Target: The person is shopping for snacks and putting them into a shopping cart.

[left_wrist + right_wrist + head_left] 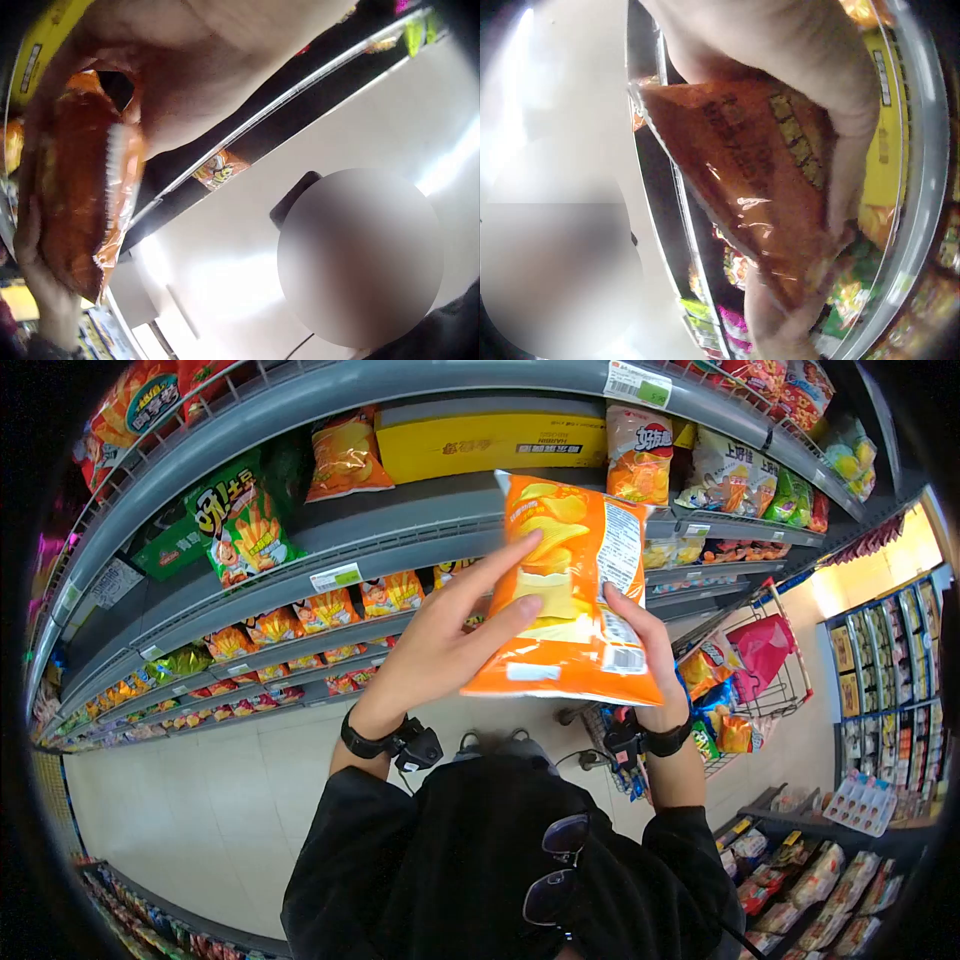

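A person holds one orange bag of potato chips (568, 595) up between both hands in a shop aisle, in front of the snack shelves (400, 530). The bag stands nearly upright, its long axis running from the crimped top edge, which points up toward the shelves, down to the bottom seam nearest the person's chest; it leans slightly to the right. The left hand (440, 635) lies against the bag's printed front, fingers straight and spread, fingertips reaching up over the chip picture. The right hand (645, 650) clasps the bag's right edge, fingers curled behind the label panel with the barcode. The left wrist view shows the bag edge-on beside the palm; the right wrist view shows its underside with fingers wrapped around it. Beyond the hands, one yellow carton (490, 445) sits on the shelf above. Right of the right hand stands one shopping cart (745, 670) loaded with packets.
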`<action>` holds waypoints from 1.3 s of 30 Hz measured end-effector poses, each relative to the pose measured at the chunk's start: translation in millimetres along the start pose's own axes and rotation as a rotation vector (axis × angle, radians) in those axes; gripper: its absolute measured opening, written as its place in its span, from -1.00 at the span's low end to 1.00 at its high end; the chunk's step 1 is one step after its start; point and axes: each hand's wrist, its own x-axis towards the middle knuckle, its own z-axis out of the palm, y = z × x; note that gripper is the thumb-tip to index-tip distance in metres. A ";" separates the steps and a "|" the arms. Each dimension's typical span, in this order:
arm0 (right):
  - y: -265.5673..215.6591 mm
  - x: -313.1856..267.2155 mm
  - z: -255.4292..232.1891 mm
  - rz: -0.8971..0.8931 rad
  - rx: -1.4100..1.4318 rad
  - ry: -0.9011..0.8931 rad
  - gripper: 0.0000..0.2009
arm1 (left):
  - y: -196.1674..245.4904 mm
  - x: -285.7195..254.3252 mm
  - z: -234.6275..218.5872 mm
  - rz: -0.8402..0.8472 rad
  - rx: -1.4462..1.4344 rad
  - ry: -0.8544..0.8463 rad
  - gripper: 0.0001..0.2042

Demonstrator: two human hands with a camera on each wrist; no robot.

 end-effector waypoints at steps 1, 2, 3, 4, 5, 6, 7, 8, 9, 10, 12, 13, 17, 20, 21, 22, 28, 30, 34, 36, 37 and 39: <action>0.8 3.9 -1.1 -0.155 -0.203 0.062 -0.51 | -7.7 -0.4 -3.9 0.012 0.299 0.009 -0.43; 4.7 11.4 -3.1 -0.316 -0.405 0.124 -0.51 | -14.8 1.5 -4.6 0.031 0.599 0.023 -0.41; 7.7 19.3 -6.6 -0.479 -0.607 0.190 -0.50 | -20.5 4.8 -0.8 0.005 0.374 -0.025 -0.38; 9.7 28.4 -14.6 -0.651 -0.872 0.256 -0.48 | -26.8 8.3 3.6 -0.018 0.151 -0.077 -0.35; 12.1 34.7 -27.4 -0.710 -1.148 0.354 -0.27 | -33.7 11.9 8.5 -0.042 -0.070 -0.134 -0.31; 14.5 31.3 -16.7 -0.634 -1.263 0.355 -0.14 | -40.2 14.9 18.7 -0.091 -0.233 -0.221 -0.19; 19.8 26.7 -3.1 -0.551 -1.375 0.358 -0.01 | -35.1 19.2 25.2 -0.069 -0.243 -0.231 -0.16; 24.6 22.2 4.7 -0.563 -1.494 0.366 0.07 | -41.9 29.5 30.2 -0.007 -0.262 -0.208 -0.18; 28.5 19.2 10.6 -0.575 -1.613 0.375 0.14 | -53.8 42.6 33.6 0.055 -0.281 -0.186 -0.19; 31.0 17.6 14.5 -0.657 -1.611 0.295 0.08 | -59.3 54.6 33.3 0.082 -0.342 -0.143 -0.21; 24.8 23.6 11.6 -0.843 -1.732 0.235 0.02 | -72.4 78.4 30.9 -0.010 -0.497 -0.046 -0.27; 21.9 26.6 7.3 -0.931 -1.790 0.209 -0.02 | -71.8 92.1 28.0 -0.087 -0.548 0.011 -0.36; 1.3 32.9 -18.7 -0.953 -1.681 0.297 -0.20 | -92.4 160.5 19.4 -0.020 -0.707 0.130 -0.47; -5.0 19.6 -47.7 -0.852 -1.602 0.328 -0.33 | -113.9 217.2 13.0 -0.182 -0.593 0.142 -0.47; -6.4 13.2 -61.3 -0.805 -1.588 0.337 -0.35 | -124.0 233.6 18.6 -0.097 -0.521 0.197 -0.45; -9.4 4.7 -73.1 -0.801 -1.556 0.301 -0.43 | -128.5 248.1 24.4 -0.017 -0.446 0.256 -0.43; -30.0 -79.3 -163.3 -0.690 -1.334 0.559 -0.57 | -185.1 287.3 40.4 -0.064 -0.087 0.297 -0.32; -41.9 -109.9 -211.6 -0.668 -1.322 0.699 -0.58 | -193.7 283.3 46.0 -0.076 -0.043 0.309 -0.35; -66.3 -177.4 -319.5 -0.720 -1.343 1.002 -0.61 | -176.3 269.4 46.7 -0.250 -0.247 0.126 -0.66; -85.1 -212.3 -362.1 -0.730 -1.390 1.219 -0.63 | -206.6 284.5 29.4 -0.218 -0.216 0.105 -0.62; -93.8 -226.5 -388.4 -0.720 -1.404 1.321 -0.64 | -203.0 282.8 25.3 -0.209 -0.213 0.096 -0.62; -106.9 -250.5 -444.7 -0.568 -1.277 1.429 -0.60 | -194.3 279.7 23.0 -0.284 -0.196 0.125 -0.64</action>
